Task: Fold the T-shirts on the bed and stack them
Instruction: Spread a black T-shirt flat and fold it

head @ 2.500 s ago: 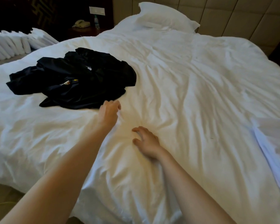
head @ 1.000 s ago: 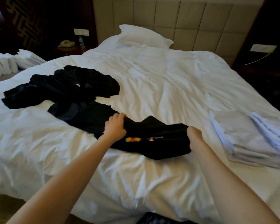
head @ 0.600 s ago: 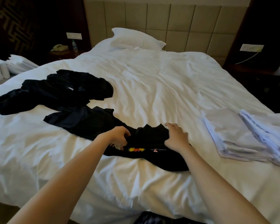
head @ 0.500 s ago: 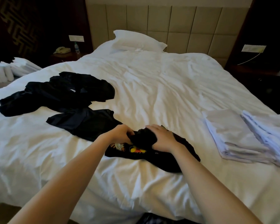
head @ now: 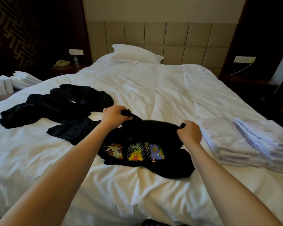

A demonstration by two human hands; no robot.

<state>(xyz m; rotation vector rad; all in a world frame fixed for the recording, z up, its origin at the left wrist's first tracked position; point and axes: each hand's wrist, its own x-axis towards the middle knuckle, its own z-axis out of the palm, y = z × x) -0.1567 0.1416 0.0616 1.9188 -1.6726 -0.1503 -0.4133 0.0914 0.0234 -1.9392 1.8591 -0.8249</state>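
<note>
the left hand grips the black t-shirt at 11 o'clock. the right hand grips it at 2 o'clock, on the bed.

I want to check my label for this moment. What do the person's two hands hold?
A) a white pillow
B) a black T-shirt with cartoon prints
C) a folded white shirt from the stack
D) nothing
B: the left hand and the right hand each grip the top edge of the black T-shirt, whose cartoon prints face the camera.
</note>
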